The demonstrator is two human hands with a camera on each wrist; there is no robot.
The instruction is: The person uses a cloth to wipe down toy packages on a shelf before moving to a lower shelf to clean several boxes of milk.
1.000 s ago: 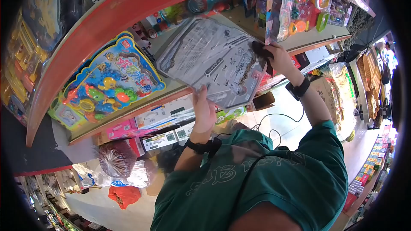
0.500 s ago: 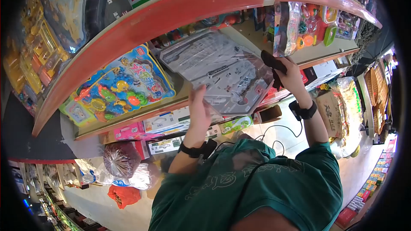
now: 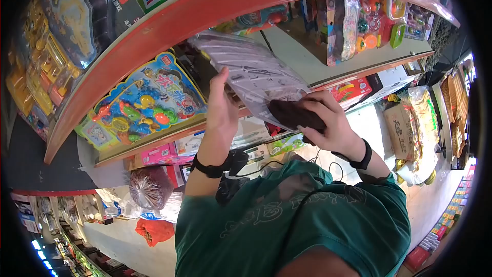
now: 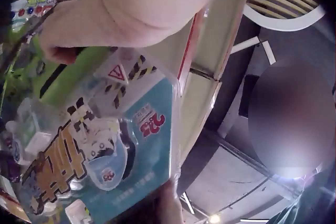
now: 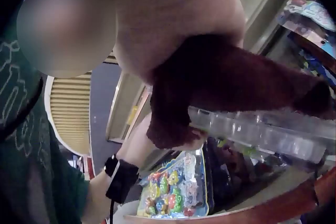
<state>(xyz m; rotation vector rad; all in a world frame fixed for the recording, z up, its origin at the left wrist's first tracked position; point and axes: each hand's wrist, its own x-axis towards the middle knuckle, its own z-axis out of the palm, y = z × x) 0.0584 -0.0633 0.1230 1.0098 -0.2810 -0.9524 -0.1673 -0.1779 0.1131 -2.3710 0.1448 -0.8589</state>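
A flat toy blister pack [image 3: 256,72] is tilted over the shelf, its grey printed back toward the head camera. My left hand [image 3: 221,115] holds its left edge, thumb up along the side. The pack's teal front [image 4: 149,155], with a cartoon figure and clear plastic bubbles, fills much of the left wrist view. In my right hand [image 3: 333,125] is a dark brown cloth [image 3: 294,114], pinched and lying against the lower right of the pack's back. The cloth hangs in folds below the hand in the right wrist view.
A colourful fishing toy set [image 3: 148,105] leans on the shelf to the left. Packs of toy fruit [image 3: 371,25] stand at the right. A red shelf edge [image 3: 179,23] arches close above the pack. Boxes [image 3: 159,154] sit on the level below.
The pack has tipped to a steeper angle, and my left hand has shifted left and up with it. My right hand has brought the cloth from the right edge onto the pack's back.
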